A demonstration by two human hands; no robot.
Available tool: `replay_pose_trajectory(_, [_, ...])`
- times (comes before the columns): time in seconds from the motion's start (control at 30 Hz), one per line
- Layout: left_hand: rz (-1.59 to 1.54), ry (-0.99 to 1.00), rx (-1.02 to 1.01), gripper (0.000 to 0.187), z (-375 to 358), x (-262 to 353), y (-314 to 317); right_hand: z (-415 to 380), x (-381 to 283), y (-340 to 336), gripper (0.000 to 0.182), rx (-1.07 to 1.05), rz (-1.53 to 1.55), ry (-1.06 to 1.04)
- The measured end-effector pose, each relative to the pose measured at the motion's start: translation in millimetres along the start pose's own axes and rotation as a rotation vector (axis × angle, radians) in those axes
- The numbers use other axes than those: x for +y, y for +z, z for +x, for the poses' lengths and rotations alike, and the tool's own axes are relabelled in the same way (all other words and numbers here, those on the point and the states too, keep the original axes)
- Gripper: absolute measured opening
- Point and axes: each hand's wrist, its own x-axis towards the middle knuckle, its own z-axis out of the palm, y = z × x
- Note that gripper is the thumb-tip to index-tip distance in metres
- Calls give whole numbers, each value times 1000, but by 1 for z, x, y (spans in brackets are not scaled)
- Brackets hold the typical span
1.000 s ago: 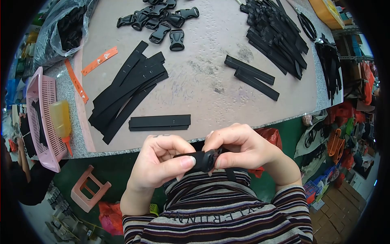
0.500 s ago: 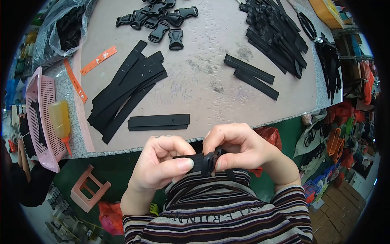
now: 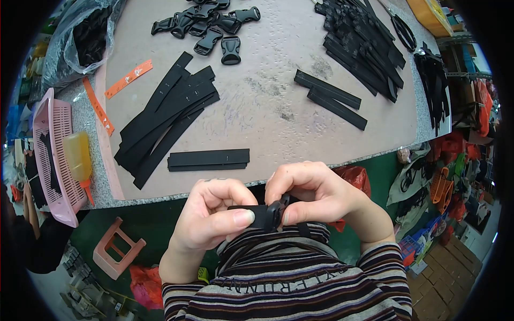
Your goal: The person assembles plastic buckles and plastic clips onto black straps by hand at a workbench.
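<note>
My left hand pinches a black webbing strap between thumb and fingers, in front of my body at the table's near edge. At the strap's right end is a black plastic buckle, gripped by my right hand with thumb and forefinger. The strap meets the buckle, but whether it passes through the slot is hard to make out. Just beyond my left hand lies a short stack of black straps. A larger fanned pile of straps is farther left.
Several black buckles lie at the back. Two straps and a heap of assembled straps are on the right, with scissors behind. On the left are a pink basket, a yellow bottle and orange strips.
The buckle has tilted slightly against the strap's end. Both hands stay almost in place and keep their hold.
</note>
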Motion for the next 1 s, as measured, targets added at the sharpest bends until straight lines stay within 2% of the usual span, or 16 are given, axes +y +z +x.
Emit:
replay_pose_trajectory(0.1, [-22, -41, 20, 14, -1, 1, 2, 0, -2, -2, 21, 1, -41, -1])
replay_pose_trajectory(0.3, [-24, -112, -68, 11, -1, -1, 0, 3, -1, -3, 19, -52, -81, -66])
replay_pose_trajectory(0.4, [198, 82, -47, 11, 0, -3, 4, 3, -5, -1, 18, -53, -103, -19])
replay_pose_trajectory(0.53, [428, 175, -56, 10, 1, -1, 4, 1, -9, -5, 16, -86, -177, -5])
replay_pose_trajectory(0.57, [509, 169, -138, 8, 3, 4, -1, 1, -9, -4, 16, -73, -149, -10])
replay_pose_trajectory(0.8, [594, 255, -143, 12, 6, 4, -1, 0, -1, -1, 15, -65, -71, -12])
replay_pose_trajectory(0.9, [537, 199, -139, 13, 4, 2, 0, -3, -3, -2, 14, -28, -15, 33])
replay_pose_trajectory(1.0, [414, 24, -50, 11, -2, 10, 6, -5, -9, -5, 14, -6, -25, 74])
